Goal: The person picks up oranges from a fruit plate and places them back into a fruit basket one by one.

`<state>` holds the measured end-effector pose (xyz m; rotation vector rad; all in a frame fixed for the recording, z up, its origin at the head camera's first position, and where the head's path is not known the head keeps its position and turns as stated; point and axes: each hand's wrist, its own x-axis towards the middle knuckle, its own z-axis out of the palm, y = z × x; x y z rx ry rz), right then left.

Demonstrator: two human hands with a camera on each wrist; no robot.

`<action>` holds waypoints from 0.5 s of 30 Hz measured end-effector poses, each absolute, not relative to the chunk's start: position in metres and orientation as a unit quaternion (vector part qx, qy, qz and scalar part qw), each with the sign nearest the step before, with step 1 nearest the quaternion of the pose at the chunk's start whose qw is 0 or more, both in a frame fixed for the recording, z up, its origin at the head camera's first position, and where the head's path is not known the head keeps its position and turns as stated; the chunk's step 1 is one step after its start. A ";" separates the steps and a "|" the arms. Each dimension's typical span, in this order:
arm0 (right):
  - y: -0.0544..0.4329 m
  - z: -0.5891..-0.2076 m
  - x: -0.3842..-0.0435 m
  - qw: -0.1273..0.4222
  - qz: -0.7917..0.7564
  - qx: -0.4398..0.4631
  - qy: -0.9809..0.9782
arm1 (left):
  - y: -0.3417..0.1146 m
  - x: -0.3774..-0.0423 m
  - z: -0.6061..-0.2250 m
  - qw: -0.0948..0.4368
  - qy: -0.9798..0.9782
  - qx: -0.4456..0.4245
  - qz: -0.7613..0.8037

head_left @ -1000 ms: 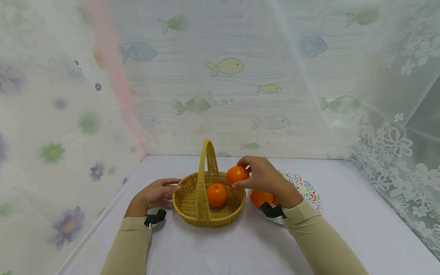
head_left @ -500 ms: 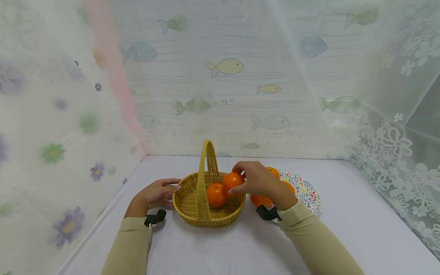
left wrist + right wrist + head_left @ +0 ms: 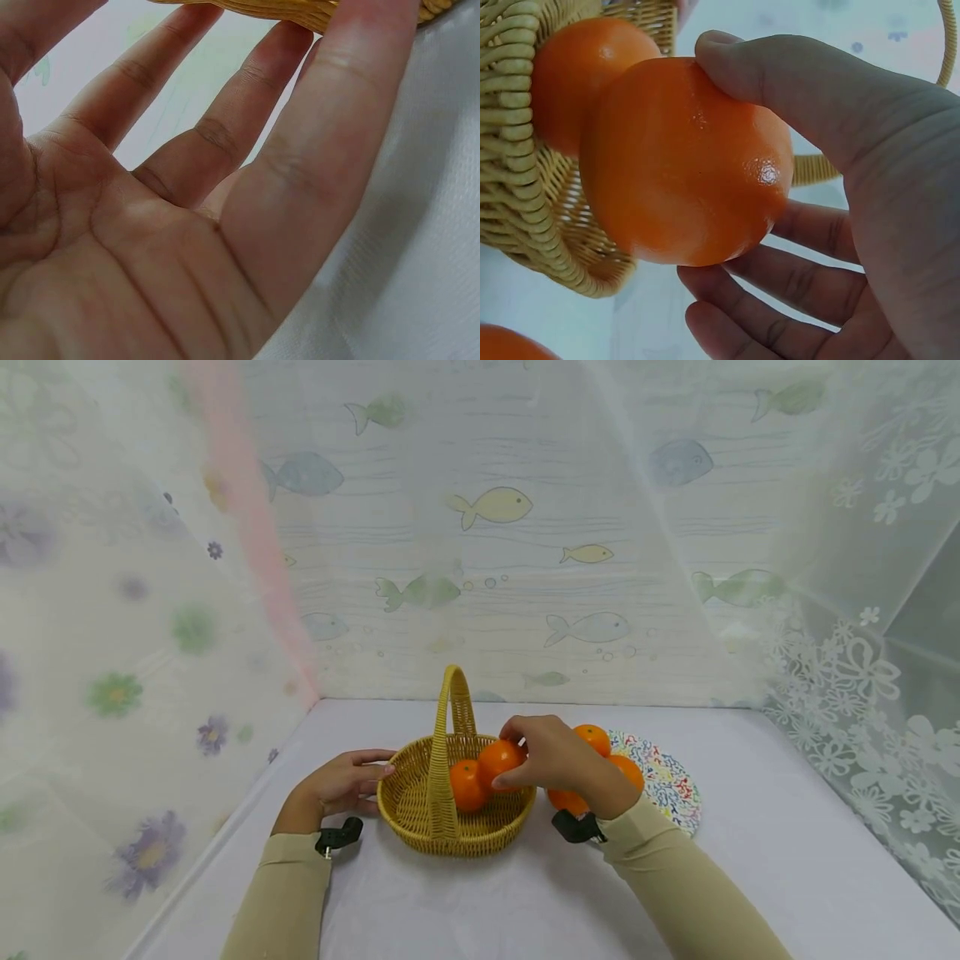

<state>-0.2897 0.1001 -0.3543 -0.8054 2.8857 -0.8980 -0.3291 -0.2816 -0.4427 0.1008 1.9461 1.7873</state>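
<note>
Over the right half of the basket's opening, here's the orange (image 3: pixel 501 764), pinched in the right hand (image 3: pixel 551 756), thumb on the near side, fingers round the back! It's right up beside a second orange (image 3: pixel 468 787), which sits in the wicker basket (image 3: pixel 468 847) just to the right of the tall handle (image 3: pixel 441 752); whether the held one touches the basket's floor, I can't tell.

Across to the left hand (image 3: pixel 341 781): fingers spread and fairly straight, fingertips against the basket's left end, palm well off the weave.

Out to the right, partly behind the right wrist, a round plate (image 3: pixel 675 793) carries more fruit: one orange at the back (image 3: pixel 592 739), another orange beside it (image 3: pixel 626 771), a third orange half hidden at the front (image 3: pixel 570 800). Red, blue, green and yellow squiggles cover that plate, too small to read as writing!

Beige sleeves (image 3: pixel 693 877), a black wrist camera (image 3: pixel 576 827) at each cuff, a white tablecloth (image 3: pixel 480 910) below, and behind it all, a pale curtain (image 3: pixel 420 485) swimming with printed fish.
</note>
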 end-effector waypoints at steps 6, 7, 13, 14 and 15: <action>0.097 -0.353 -0.289 0.013 -0.290 -0.259 0.921 | -0.281 -0.328 -0.441 0.245 0.718 0.035 0.651; 0.097 -0.353 -0.289 0.015 -0.290 -0.260 0.921 | -0.281 -0.328 -0.441 0.244 0.717 0.034 0.652; 0.092 -0.355 -0.289 0.025 -0.288 -0.264 0.920 | -0.281 -0.328 -0.443 0.244 0.710 0.032 0.660; 0.092 -0.356 -0.289 0.024 -0.286 -0.265 0.920 | -0.281 -0.328 -0.443 0.243 0.710 0.031 0.660; 0.091 -0.356 -0.290 0.023 -0.286 -0.267 0.920 | -0.282 -0.328 -0.443 0.243 0.711 0.031 0.659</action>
